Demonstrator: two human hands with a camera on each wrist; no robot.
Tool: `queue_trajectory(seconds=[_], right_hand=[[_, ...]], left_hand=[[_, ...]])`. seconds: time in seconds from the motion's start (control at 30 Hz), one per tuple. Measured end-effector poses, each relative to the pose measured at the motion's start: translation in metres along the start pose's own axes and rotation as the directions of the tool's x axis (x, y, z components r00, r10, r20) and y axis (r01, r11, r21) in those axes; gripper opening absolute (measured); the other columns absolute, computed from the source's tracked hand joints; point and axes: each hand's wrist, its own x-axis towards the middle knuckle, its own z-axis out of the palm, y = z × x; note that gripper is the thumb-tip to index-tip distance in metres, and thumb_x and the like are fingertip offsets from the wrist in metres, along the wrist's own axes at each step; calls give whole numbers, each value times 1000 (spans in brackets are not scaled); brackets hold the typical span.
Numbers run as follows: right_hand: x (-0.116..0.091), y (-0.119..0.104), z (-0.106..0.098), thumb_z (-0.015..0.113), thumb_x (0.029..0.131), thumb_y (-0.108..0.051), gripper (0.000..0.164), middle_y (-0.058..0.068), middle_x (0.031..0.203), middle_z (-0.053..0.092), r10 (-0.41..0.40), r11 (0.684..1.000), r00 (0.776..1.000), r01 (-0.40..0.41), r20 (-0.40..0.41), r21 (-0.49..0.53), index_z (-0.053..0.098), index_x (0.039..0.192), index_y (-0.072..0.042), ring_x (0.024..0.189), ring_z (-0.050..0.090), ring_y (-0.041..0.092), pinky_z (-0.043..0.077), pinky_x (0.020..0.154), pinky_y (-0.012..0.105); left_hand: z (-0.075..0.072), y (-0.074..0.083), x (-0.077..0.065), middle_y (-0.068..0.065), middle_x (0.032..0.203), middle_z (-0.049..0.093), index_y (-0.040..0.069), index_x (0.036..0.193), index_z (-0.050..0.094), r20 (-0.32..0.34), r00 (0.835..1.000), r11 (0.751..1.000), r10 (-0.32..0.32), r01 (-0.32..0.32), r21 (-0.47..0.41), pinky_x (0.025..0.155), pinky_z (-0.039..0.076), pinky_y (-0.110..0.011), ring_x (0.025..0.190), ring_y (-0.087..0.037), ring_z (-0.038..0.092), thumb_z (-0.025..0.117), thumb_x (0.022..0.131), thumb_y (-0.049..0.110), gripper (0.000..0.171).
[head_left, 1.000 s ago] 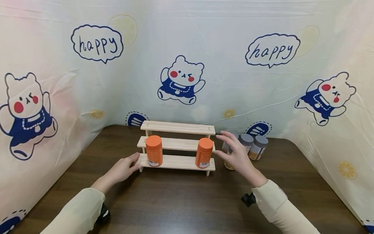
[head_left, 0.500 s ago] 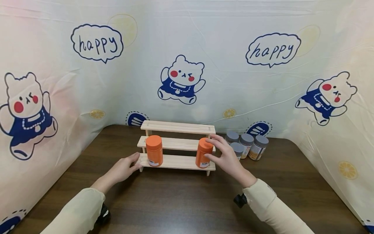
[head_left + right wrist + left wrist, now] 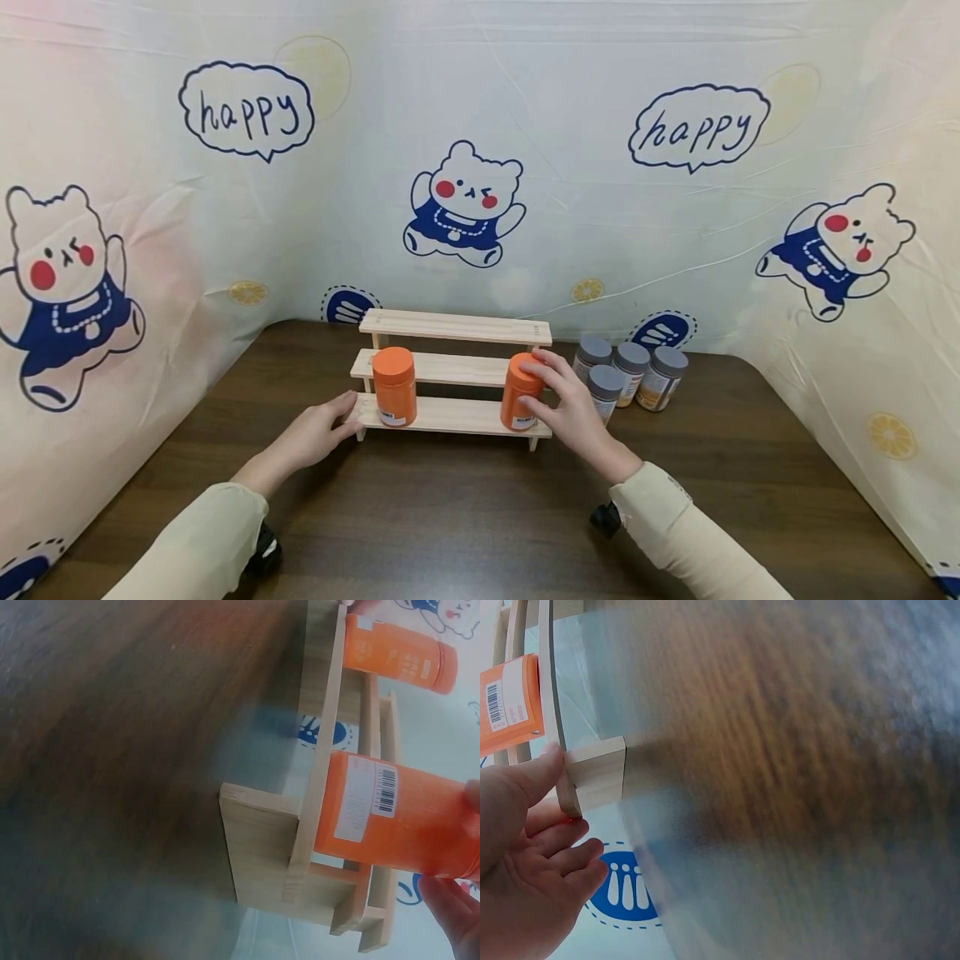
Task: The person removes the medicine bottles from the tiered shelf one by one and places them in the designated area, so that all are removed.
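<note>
A three-step wooden display rack (image 3: 457,414) stands on the table. My left hand (image 3: 309,435) pinches the left end of its lowest shelf, thumb on top, as the left wrist view shows. On that shelf stand two upright orange jars, the left jar (image 3: 394,390) and the right jar (image 3: 517,404). My right hand (image 3: 573,414) holds the right jar from its right side, fingers by the lid and thumb on the front. The right wrist view shows this jar (image 3: 397,817) still resting on the shelf, with fingertips (image 3: 444,896) against its lid end.
Several grey-lidded jars (image 3: 632,367) stand clustered on the table to the right of the rack, near my right hand. Behind the dark wooden table (image 3: 450,525) hangs a printed cloth backdrop (image 3: 570,208), which also runs along both sides.
My right hand has moved left from beside the grey-lidded jars and taken hold of the right orange jar. My left hand and the rack have stayed in place.
</note>
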Motion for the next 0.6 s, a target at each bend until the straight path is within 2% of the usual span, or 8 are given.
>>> queue_trajectory(seconds=[0.6], right_hand=[[-1, -2, 0, 75, 74, 2, 42, 19, 128, 47, 11, 1000, 1000, -11, -29, 9, 62, 113, -3, 103, 56, 24, 51, 80, 36]], left_hand=[[1, -1, 0, -30, 137, 34, -12, 134, 37, 2, 1000, 1000, 0, 0, -3, 96, 33, -54, 122, -44, 38, 59, 91, 19, 57]])
